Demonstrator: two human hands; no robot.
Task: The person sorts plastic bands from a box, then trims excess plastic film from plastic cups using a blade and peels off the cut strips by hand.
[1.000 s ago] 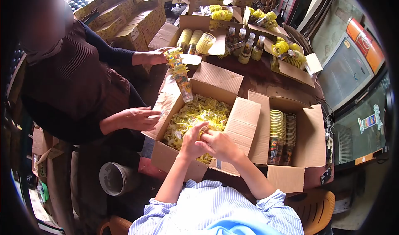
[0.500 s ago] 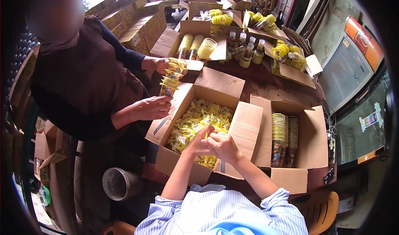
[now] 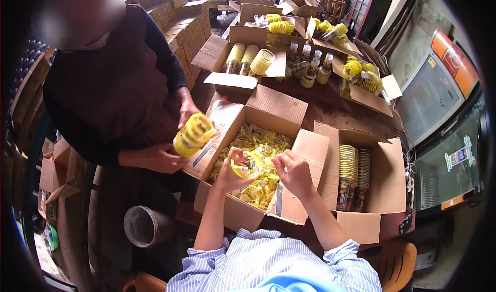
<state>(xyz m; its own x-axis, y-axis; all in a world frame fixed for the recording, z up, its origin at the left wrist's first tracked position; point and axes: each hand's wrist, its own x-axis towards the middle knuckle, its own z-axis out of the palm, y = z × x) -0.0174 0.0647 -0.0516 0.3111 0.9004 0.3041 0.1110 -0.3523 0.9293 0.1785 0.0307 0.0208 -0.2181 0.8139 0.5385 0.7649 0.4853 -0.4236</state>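
In the head view, the left hand (image 3: pixel 231 174) has its grip wrapped around a clear, yellow-rimmed plastic cup (image 3: pixel 243 173) above a cardboard box (image 3: pixel 235 212) of yellow strips (image 3: pixel 267 187). The right hand (image 3: pixel 296 175) is near the cup, fingers curled; I cannot tell whether its grip holds anything.

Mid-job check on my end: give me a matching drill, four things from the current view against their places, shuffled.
Things:
1. grey bucket
2. yellow scraps
3. clear cup
4. tall cup stacks

Places:
A. in the wearer's left hand
B. along the left side of the right-hand box
C. at the lower left of the view, outside any box
D. spread inside the middle box

Pairs: 1-C, 2-D, 3-A, 4-B
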